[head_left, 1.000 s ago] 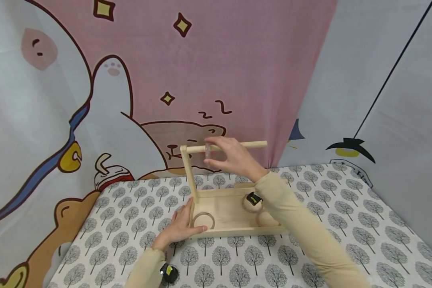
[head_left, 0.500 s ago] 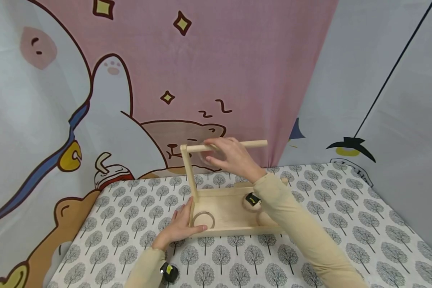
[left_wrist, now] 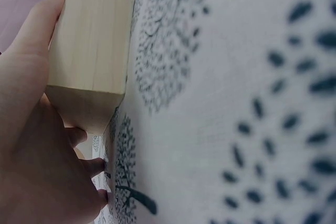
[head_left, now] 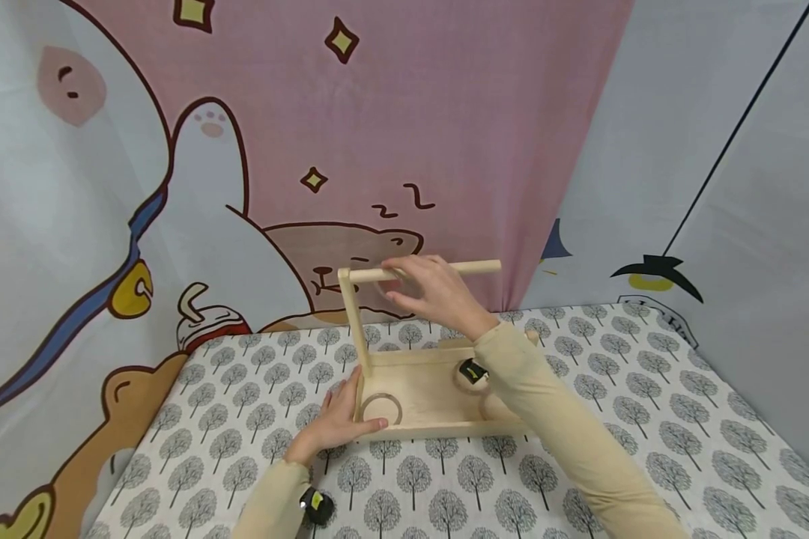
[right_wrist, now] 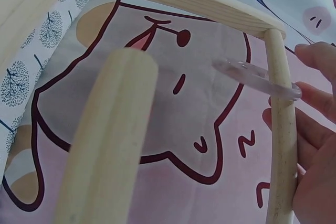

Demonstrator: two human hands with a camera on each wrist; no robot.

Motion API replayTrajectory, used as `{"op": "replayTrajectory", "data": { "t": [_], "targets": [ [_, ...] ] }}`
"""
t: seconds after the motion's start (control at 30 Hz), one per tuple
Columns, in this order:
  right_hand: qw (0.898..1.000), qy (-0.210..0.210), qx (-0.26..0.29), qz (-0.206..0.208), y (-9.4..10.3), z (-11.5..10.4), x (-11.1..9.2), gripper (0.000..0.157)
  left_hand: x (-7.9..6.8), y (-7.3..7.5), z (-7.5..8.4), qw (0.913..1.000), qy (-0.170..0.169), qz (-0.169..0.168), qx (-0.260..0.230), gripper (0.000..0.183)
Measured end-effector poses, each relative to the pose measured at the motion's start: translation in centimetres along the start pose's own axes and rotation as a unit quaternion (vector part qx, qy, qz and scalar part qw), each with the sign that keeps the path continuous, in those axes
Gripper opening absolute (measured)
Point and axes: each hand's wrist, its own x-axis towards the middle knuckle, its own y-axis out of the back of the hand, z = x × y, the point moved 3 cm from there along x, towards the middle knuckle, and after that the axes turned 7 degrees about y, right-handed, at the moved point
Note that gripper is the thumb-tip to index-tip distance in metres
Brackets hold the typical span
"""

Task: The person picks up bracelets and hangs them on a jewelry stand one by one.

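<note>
A wooden stand (head_left: 411,433) with a shallow tray, an upright post and a horizontal dowel (head_left: 479,266) is on the table. My right hand (head_left: 438,292) is up at the dowel, fingers above and thumb below, pinching the edge of a clear bangle (right_wrist: 252,78). The bangle loops round the dowel near the post in the right wrist view. At the tray's front left corner, my left hand (head_left: 340,419) grips the stand, its thumb along the front wall and its fingers round the left side. Inside the tray lies a bangle (head_left: 399,410) near that thumb.
Further bangles (head_left: 457,380) lie at the tray's right, partly hidden by the right sleeve. A second rounded dowel (right_wrist: 110,129) looms close in the right wrist view. The table has a tree-print cloth (head_left: 243,419); a cartoon curtain (head_left: 479,150) hangs behind.
The bangle in my right hand has turned from nearly edge-on to showing more of its loop in the head view. The left hand and the stand have stayed put.
</note>
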Motion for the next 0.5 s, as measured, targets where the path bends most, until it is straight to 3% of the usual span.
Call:
{"op": "replayTrajectory", "data": {
  "t": [0.13, 0.33, 0.5],
  "targets": [
    [1.000, -0.007, 0.011, -0.010, 0.1, 0.0, 0.0, 0.047, 0.1, -0.1, 0.0, 1.0000, -0.003, 0.003, -0.004, 0.114],
    [0.997, -0.028, 0.074, -0.019, 1.0, -0.4, -0.3, 0.052, -0.1, -0.1, 0.0, 0.9998, -0.009, 0.002, -0.015, 0.113],
    [0.996, -0.014, 0.092, -0.005, 1.5, -1.0, -0.7, 0.055, -0.1, 0.0, 0.0, 0.9999, -0.009, 0.002, -0.014, 0.113]
  ]
}}
